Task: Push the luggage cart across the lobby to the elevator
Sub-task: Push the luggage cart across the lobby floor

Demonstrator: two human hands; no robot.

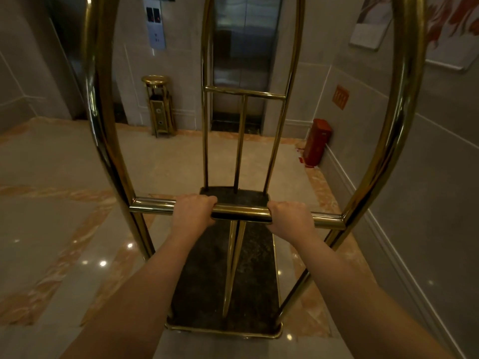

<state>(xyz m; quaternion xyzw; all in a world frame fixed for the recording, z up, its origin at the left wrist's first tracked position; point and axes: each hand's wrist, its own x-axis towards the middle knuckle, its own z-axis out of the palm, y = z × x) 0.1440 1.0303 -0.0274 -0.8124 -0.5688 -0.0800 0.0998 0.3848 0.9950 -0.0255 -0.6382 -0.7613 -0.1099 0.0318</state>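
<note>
A brass luggage cart (103, 130) with tall arched tubes and a dark carpeted deck (254, 275) stands right in front of me, carrying no bags. My left hand (193, 211) and my right hand (291, 218) both grip its near horizontal handle bar (241, 211), a short way apart at the middle. Straight ahead, past the cart's far arch, is the elevator (243, 47) with its steel doors closed. Its call panel (155, 24) sits on the wall to the left of the doors.
A brass ashtray bin (159, 107) stands against the wall left of the elevator. A red box (317, 141) sits on the floor at the right wall. The right wall (427, 164) runs close along the cart. Glossy marble floor (51, 203) spreads to the left.
</note>
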